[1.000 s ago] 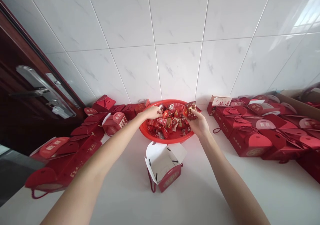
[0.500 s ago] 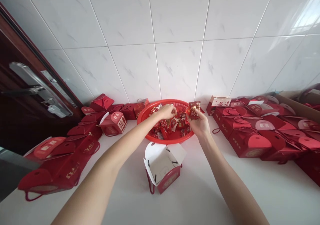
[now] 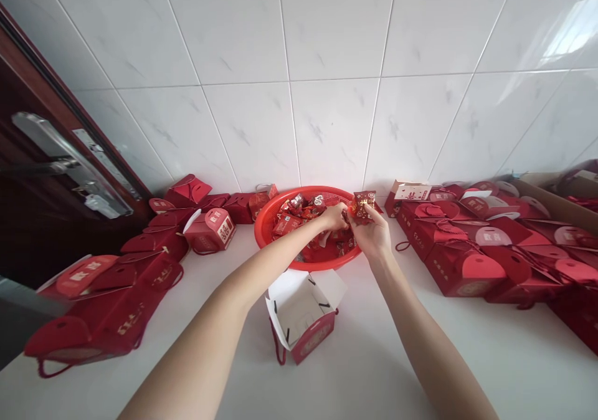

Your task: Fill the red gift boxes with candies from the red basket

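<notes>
Head view: candies [image 3: 363, 206] between right-hand fingers [image 3: 369, 216]

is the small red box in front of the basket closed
No, the small red cardboard box stands with its white flaps open, just before the red plastic basket.

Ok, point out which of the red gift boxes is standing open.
The red box nearest the camera, in front of the red basket. Its white flaps are spread, showing a white inside; the boxes left and right are closed.

arms: two, bare to past the elbow | sleeves: none in view | left hand [image 3: 335, 216]: ungloved | right hand [image 3: 374, 233]: ungloved
</notes>
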`<act>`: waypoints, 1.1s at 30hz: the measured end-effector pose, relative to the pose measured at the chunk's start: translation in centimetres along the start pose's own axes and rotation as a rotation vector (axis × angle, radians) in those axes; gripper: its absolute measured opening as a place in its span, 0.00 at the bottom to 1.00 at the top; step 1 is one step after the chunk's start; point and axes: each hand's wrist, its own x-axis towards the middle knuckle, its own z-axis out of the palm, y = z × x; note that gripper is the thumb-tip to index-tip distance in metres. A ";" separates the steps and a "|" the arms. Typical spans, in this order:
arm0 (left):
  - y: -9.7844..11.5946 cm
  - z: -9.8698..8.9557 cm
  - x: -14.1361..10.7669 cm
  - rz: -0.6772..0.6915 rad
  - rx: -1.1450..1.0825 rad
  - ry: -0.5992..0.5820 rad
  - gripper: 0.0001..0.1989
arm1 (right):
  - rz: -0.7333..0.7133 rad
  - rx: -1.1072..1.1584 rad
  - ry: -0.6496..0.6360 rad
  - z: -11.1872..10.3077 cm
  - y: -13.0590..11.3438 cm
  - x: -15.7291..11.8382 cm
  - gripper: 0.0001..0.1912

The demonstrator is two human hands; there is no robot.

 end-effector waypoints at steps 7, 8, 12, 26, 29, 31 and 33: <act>-0.4 -4.9 -2.0 0.075 -0.101 -0.063 0.07 | 0.003 -0.030 0.048 -0.4 0.0 0.2 0.08; -0.6 -5.6 -2.4 0.092 -0.113 -0.048 0.10 | 0.002 -0.031 0.047 -0.4 0.0 0.3 0.08; -1.6 -7.5 -4.0 0.148 -0.133 0.021 0.11 | 0.009 -0.038 0.038 -0.5 0.2 0.4 0.08; -3.3 -7.7 -6.4 0.155 0.236 0.207 0.19 | -0.011 -0.138 -0.031 0.2 0.4 -0.3 0.12; -2.0 -7.2 -6.5 0.175 0.042 0.173 0.16 | 0.023 -0.218 -0.108 0.4 0.5 -0.6 0.13; -0.5 -6.6 -6.5 0.197 -0.205 0.135 0.16 | 0.041 -0.268 -0.158 0.6 0.5 -0.9 0.13; 1.1 -6.1 -6.4 0.215 -0.369 0.136 0.20 | 0.043 -0.308 -0.189 0.7 0.5 -1.1 0.14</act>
